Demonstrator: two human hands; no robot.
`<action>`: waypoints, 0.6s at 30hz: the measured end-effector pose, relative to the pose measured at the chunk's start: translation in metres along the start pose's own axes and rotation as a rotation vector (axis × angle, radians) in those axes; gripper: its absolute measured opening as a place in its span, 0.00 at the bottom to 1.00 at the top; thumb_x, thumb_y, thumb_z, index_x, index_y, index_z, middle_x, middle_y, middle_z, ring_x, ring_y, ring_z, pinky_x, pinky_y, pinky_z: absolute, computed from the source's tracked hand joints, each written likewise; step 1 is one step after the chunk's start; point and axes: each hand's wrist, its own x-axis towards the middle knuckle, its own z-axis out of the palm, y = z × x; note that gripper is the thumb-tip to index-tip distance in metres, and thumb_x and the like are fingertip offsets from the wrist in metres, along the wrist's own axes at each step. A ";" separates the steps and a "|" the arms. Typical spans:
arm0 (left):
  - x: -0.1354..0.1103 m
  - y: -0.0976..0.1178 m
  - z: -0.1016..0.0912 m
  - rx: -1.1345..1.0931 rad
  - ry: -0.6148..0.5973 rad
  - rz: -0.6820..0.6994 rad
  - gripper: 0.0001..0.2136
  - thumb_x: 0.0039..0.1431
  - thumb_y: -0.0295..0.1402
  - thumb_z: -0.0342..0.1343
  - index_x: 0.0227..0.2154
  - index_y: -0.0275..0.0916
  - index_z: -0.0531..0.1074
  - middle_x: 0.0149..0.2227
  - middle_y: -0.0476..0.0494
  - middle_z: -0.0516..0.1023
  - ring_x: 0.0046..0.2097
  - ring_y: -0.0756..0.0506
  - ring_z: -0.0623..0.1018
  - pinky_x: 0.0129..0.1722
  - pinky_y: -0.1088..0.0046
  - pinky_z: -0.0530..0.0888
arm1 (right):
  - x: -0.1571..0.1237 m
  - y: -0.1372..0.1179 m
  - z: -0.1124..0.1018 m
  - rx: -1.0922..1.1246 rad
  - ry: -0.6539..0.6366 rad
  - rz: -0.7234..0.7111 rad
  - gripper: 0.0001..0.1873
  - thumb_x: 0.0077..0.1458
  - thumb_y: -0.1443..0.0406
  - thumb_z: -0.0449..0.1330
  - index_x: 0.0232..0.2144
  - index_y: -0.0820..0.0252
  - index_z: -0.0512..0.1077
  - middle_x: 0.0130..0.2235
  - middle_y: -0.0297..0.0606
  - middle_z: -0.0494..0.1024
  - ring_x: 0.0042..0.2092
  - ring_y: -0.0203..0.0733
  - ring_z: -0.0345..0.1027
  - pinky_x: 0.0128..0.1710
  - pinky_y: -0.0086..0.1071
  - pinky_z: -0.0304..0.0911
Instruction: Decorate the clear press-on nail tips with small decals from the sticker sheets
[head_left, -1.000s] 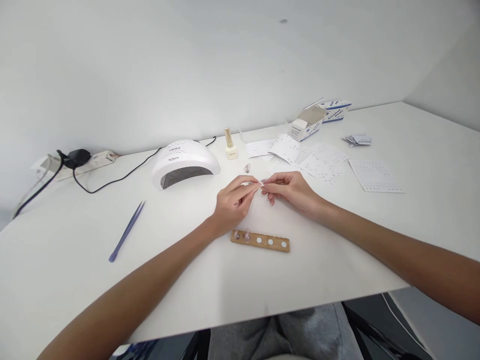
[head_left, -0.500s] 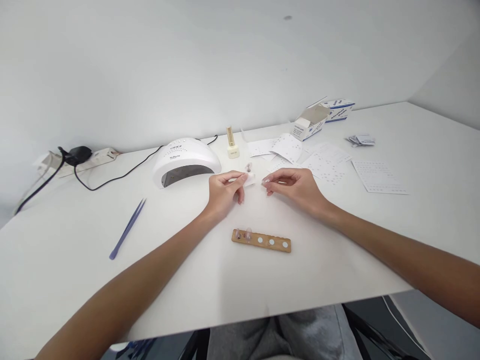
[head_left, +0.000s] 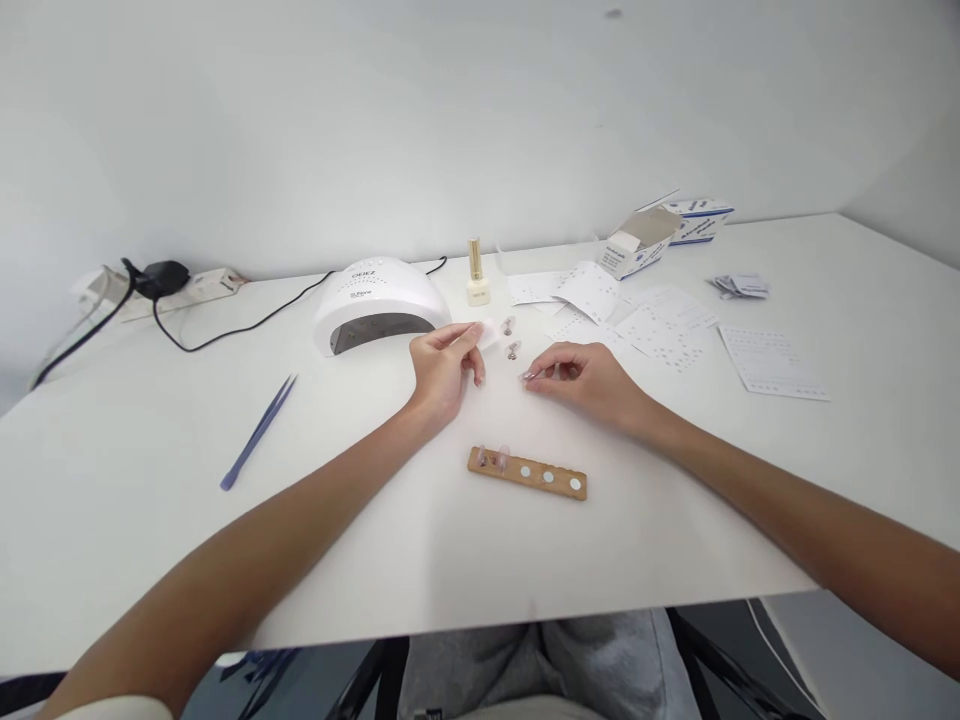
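Note:
My left hand (head_left: 442, 368) pinches a thin white wipe (head_left: 489, 334) between thumb and forefinger, the other fingers curled. To its right, my right hand (head_left: 581, 380) is closed at the fingertips on a small, clear, glossy nail tip (head_left: 526, 377), its details too small to make out. Just beyond the hands, two clear nail tips on small metal stands, one farther (head_left: 508, 325) and one nearer (head_left: 514, 350), are on the table. Closer to me lies a wooden bar (head_left: 556, 482) with white round dots; two clear nail tips (head_left: 493, 458) stand at its left end.
A white nail lamp (head_left: 379, 295) stands behind my left hand, beside a gold-capped polish bottle (head_left: 477, 285). Blue tweezers (head_left: 259, 432) lie left. Rightward are dotted sheets (head_left: 664, 325), an open box (head_left: 641, 240), small packets (head_left: 741, 286) and a printed card (head_left: 772, 362). A power strip (head_left: 184, 293) sits far left.
The wipe and my right fingertips have moved farther apart. My right hand has come lower and slightly nearer; the second nail tip on a stand now shows between the hands. The view has shifted slightly.

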 end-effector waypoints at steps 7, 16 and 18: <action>-0.002 0.000 0.001 -0.018 -0.013 0.002 0.07 0.48 0.32 0.62 0.24 0.33 0.75 0.12 0.52 0.66 0.12 0.54 0.65 0.13 0.76 0.60 | 0.008 0.002 0.005 -0.123 -0.052 -0.043 0.06 0.45 0.61 0.66 0.27 0.55 0.77 0.36 0.34 0.77 0.34 0.38 0.63 0.34 0.33 0.56; -0.002 0.001 0.002 -0.021 -0.028 0.000 0.06 0.48 0.32 0.63 0.23 0.33 0.75 0.11 0.52 0.66 0.11 0.53 0.64 0.13 0.75 0.60 | 0.012 0.001 0.006 -0.137 -0.086 0.011 0.09 0.43 0.58 0.66 0.28 0.55 0.78 0.36 0.35 0.76 0.35 0.39 0.62 0.35 0.34 0.56; -0.002 0.001 0.002 -0.019 -0.026 -0.003 0.06 0.48 0.32 0.63 0.23 0.33 0.75 0.11 0.52 0.66 0.11 0.53 0.64 0.13 0.75 0.60 | 0.012 0.001 0.005 -0.140 -0.097 0.009 0.09 0.42 0.58 0.67 0.29 0.55 0.78 0.36 0.35 0.75 0.35 0.39 0.62 0.35 0.34 0.56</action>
